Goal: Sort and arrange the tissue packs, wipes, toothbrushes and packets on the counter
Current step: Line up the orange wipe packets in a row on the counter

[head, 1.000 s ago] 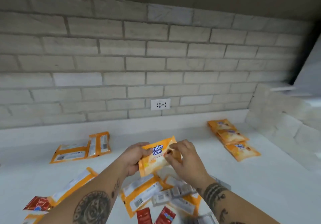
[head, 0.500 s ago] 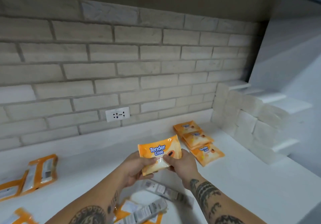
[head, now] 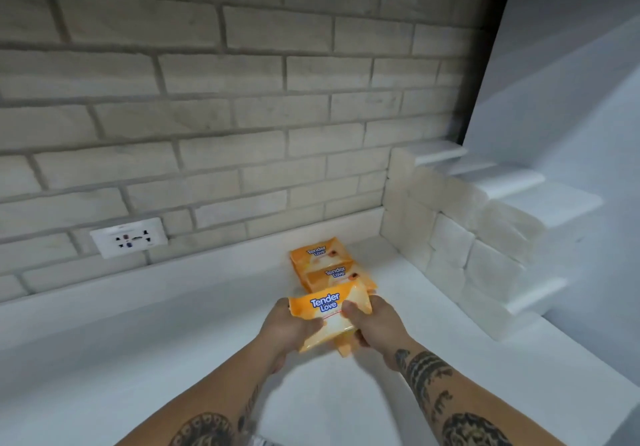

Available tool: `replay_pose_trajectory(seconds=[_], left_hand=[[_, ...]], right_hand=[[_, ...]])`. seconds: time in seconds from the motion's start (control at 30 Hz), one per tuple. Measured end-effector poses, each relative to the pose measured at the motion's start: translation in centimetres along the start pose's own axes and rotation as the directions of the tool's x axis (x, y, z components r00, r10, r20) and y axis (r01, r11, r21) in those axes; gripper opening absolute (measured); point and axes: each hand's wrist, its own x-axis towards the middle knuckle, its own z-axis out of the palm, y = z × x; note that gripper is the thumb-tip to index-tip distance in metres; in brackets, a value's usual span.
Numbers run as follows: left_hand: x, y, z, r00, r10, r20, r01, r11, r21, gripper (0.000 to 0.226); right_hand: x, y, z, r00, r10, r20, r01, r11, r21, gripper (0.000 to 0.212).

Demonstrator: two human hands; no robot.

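Below-right of the white wall socket (head: 129, 237), left hand (head: 287, 329) curls round one end of the orange plastic Tender Love wipes pack (head: 325, 314), right hand (head: 375, 324) pinches the other, just before the row of matching packs (head: 323, 262) on the white counter (head: 173, 341)

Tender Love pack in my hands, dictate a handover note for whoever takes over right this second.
Left hand and right hand both grip one orange Tender Love pack above the counter.
Done: a row of matching packs lies overlapping near the back wall, beyond the held pack.
To do: probably set this pack at the row's near end; wipes, toothbrushes and packets are out of view.
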Motion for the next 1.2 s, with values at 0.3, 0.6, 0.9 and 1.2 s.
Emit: replay_pose_trajectory(seconds=[0.3,0.6,0.9,1.2], left_hand=[[3.2,-0.8,6.9,0.987,0.116,-0.110,-0.065,0.922,0.382,0.075],[4.1,-2.1,8.4,0.979,0.153,-0.137,-0.065,0.863,0.501,0.057],[4.6,-0.4,8.0,0.970,0.241,-0.001,-0.123,0.500,0.857,0.046],[3.7,-0.7,6.5,0.959,0.259,0.113,-0.208,0.376,0.903,0.041]], right_hand=[[4.5,3.4,-3.7,0.988,-0.092,-0.124,0.058,0.966,-0.252,0.041],[5.2,6.0,-3.9,0.940,-0.342,-0.016,0.233,0.673,-0.702,0.039],[5.6,5.1,-4.6,0.941,-0.249,0.229,0.324,0.462,-0.826,0.042],[4.5,3.4,-4.3,0.952,-0.165,0.259,0.303,0.363,-0.881,0.043]])
